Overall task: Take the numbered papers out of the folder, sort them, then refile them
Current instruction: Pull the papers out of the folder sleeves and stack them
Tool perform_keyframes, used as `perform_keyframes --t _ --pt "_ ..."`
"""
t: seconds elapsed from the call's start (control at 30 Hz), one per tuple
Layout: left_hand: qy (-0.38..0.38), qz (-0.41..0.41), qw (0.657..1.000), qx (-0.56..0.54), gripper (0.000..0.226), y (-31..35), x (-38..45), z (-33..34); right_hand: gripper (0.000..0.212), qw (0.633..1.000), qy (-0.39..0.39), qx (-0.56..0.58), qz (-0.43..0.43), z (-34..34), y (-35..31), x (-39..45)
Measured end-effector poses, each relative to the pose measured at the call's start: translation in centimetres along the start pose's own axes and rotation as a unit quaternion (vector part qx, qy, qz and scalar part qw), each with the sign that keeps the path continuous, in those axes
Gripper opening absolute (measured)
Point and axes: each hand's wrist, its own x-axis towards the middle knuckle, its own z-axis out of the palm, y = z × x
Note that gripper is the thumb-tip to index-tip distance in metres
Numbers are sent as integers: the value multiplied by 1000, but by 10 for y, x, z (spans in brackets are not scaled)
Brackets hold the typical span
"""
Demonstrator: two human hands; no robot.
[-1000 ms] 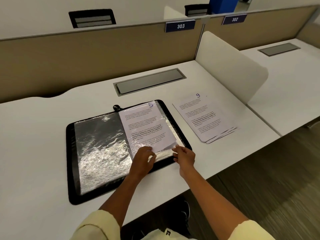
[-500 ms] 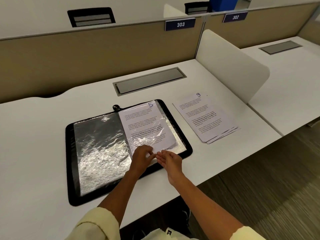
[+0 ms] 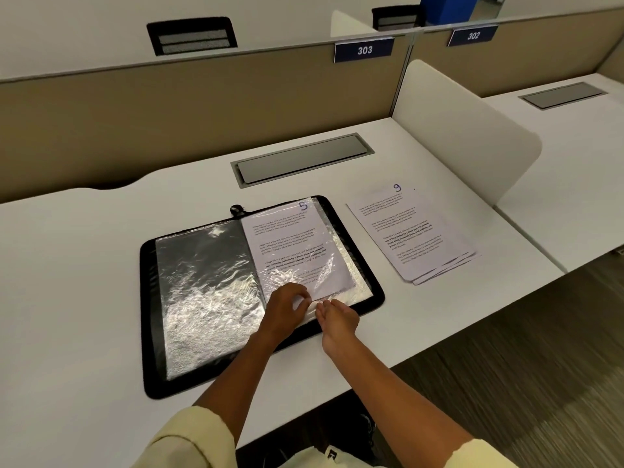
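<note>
A black folder [image 3: 148, 319] lies open on the white desk, with shiny clear sleeves on both pages. The right-hand sleeve holds a printed sheet marked 5 [image 3: 290, 244]. My left hand [image 3: 287, 309] pinches the near edge of that sheet and sleeve at the folder's front. My right hand [image 3: 337, 315] lies beside it, palm turned in, fingers straight and touching the same edge. To the right of the folder sits a loose pile of printed sheets [image 3: 410, 231] with the one marked 9 on top.
A grey cable hatch [image 3: 300, 160] is set into the desk behind the folder. A white curved divider [image 3: 466, 130] stands to the right, and a beige partition with signs 303 and 302 runs along the back. The desk's front edge is just below my hands.
My right hand has slid left along the folder's front edge from its near right corner and now meets my left hand. My left hand has stayed on the sheet's near edge.
</note>
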Motion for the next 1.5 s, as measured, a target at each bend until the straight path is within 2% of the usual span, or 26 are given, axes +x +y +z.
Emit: perform_keyframes --t 0.13,0.3,0.37,0.47,0.6,0.67,0.8,0.9,1.03,1.17,1.33,1.5 --pt "5 10 1000 -11 15 0 -1 -3 44 1000 4 12 13 8 -3 3" --pt "13 -4 1000 -4 37 -6 -9 -15 19 997 9 -71 -1 9 -3 11" --pt "7 -27 999 40 47 -21 -13 -20 14 996 3 -92 -10 11 -3 13" --pt "-23 -55 994 94 55 -36 -25 -30 15 995 -19 -99 -8 16 -3 18" --pt "-60 -5 988 144 84 -53 -32 -37 29 993 -35 -113 -1 17 -3 23" --pt "-83 -4 983 166 92 -57 -30 -37 30 992 -30 -118 -8 16 -3 24" --pt "-112 -24 975 189 83 -57 -28 -33 14 990 -8 -137 -36 8 -1 19" --pt "-106 -7 977 183 75 -58 -30 -32 6 992 -3 -113 -50 -6 4 12" --pt "-109 -4 977 184 70 -58 -29 -30 19 991 16 -114 -64 -27 9 3" --pt "-117 -3 975 190 70 -61 -30 -30 5 987 48 -127 -82 -51 14 -11" --pt "-115 7 973 201 64 -58 -30 -29 13 985 86 -124 -83 -71 25 -26" --pt "-125 -9 969 212 69 -47 -31 -33 5 990 63 -103 -78 -74 27 -33"
